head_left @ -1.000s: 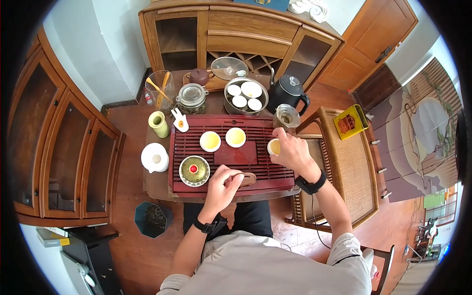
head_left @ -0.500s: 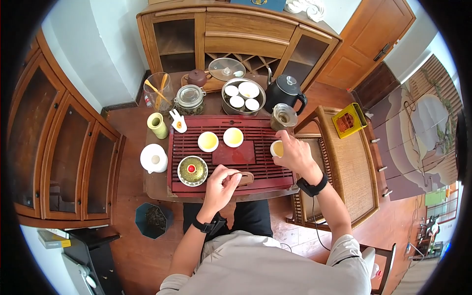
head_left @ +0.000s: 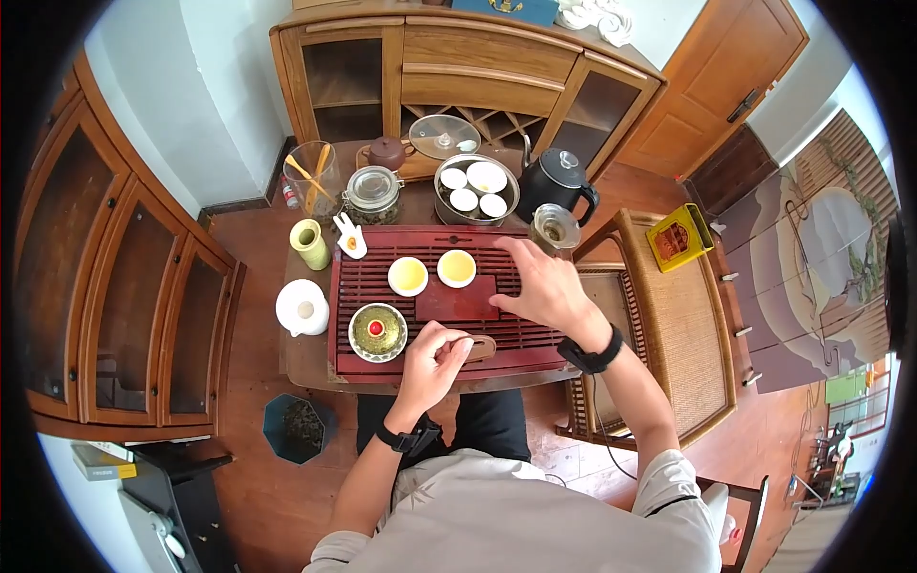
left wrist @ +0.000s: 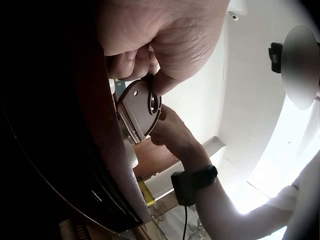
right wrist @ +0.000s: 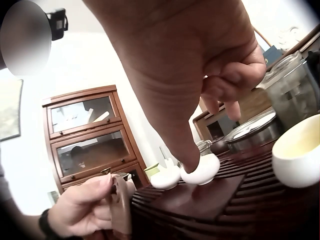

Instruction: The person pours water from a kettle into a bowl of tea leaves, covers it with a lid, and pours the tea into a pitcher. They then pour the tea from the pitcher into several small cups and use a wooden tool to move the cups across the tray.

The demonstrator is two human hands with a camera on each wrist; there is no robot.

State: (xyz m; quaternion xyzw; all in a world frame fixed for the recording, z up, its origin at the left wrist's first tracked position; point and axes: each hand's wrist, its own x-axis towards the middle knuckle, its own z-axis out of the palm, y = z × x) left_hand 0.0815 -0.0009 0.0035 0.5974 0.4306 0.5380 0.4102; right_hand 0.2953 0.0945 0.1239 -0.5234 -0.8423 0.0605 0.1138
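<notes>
In the head view my left hand (head_left: 430,363) pinches a brown flat piece with a rounded end (head_left: 483,348) over the front edge of the tea tray (head_left: 349,286). The left wrist view shows a small hole in this piece (left wrist: 140,107). My right hand (head_left: 552,291) hovers above the tray's right side, thumb and fingers spread, holding nothing. A white teacup of yellow tea (right wrist: 299,162) stands beside it in the right wrist view; the hand hides this cup in the head view. Two more filled teacups, the left one (head_left: 408,276) and the right one (head_left: 457,268), stand mid-tray.
A lidded patterned bowl (head_left: 377,333) sits at the tray's front left, with a white teapot (head_left: 301,307) beside the tray. Behind stand a glass jar (head_left: 373,194), a steel pot of white cups (head_left: 477,222), a black kettle (head_left: 559,174) and a glass pitcher (head_left: 555,229).
My right hand has let go of the right-hand teacup and moved left, its thumb and fingers spreading apart. The left hand keeps its pinch on the brown piece, almost unmoved.
</notes>
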